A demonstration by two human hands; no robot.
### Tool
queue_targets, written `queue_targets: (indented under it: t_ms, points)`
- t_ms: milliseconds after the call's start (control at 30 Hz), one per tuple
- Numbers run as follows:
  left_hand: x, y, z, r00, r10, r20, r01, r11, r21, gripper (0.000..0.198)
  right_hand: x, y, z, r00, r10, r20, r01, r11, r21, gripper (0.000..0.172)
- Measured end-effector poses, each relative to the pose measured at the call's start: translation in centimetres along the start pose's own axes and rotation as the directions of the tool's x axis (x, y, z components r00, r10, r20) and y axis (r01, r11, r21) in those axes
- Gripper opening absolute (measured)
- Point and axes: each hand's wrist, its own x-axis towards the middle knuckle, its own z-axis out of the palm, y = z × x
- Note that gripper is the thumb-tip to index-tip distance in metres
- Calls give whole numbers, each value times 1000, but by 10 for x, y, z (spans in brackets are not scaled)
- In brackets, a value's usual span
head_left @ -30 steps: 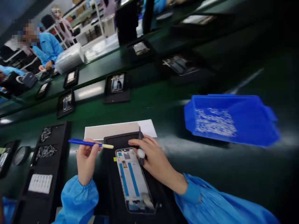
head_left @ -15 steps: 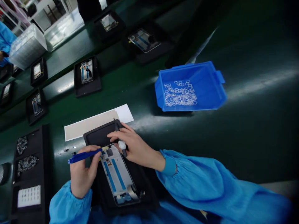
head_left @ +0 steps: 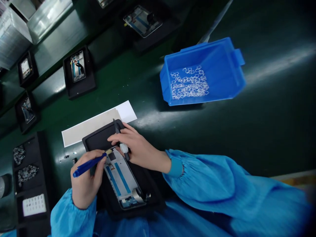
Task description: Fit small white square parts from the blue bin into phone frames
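My left hand [head_left: 86,177] is closed round a blue pen-like tool [head_left: 89,165], whose pale tip touches or hovers at the top edge of an opened phone housing [head_left: 124,179]. Two blue strips run down the housing, and a loose flex ribbon curls at its lower end. My right hand [head_left: 142,149] grips dark tweezers [head_left: 124,152] with a white wrap, their points directed up and away from the phone. Its fingers rest by the phone's upper right corner, partly hiding it. Under the phone lies a black tray [head_left: 98,138].
A blue bin [head_left: 222,72] of small white frames stands ahead on the green bench. Beyond the tray lies a beige-and-white strip [head_left: 91,126]. At left, a black compartment tray [head_left: 31,189] holds small dark parts and a white sheet. Several phones in black trays [head_left: 81,86] line the back.
The view has tilted downward, so the bench appears shifted. The blue tool slants more steeply, its back end lower. Both hands keep their holds near the phone's top edge.
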Motion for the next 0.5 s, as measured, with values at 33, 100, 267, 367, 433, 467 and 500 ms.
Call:
queue_targets:
  t_ms: [33,100,267,367,433,467,500]
  points:
    - [1,0,0,1000,5,9,-5,1000,2,12,0,0,0,1000,-2,-1,2,1000,-4,40]
    - [2,2,-1,999,12,30,-13,1000,8,13,0,-1,-1,1000,-5,-2,5,1000,-13,41]
    - [5,4,-1,999,17,52,-20,998,56,11,0,0,0,1000,-2,3,2,1000,-30,41]
    - [6,5,-1,998,24,53,-28,996,79,10,0,1,0,1000,-3,6,4,1000,-28,40]
    - [7,5,-1,998,28,64,-34,996,88,9,0,1,0,1000,0,8,1,1000,-25,40]
    - [7,5,-2,997,31,74,-38,995,94,9,0,1,-1,1000,1,10,-1,1000,-25,40]
    - [8,5,-3,995,36,91,-45,994,103,8,0,1,-1,1000,1,10,-1,1000,-24,39]
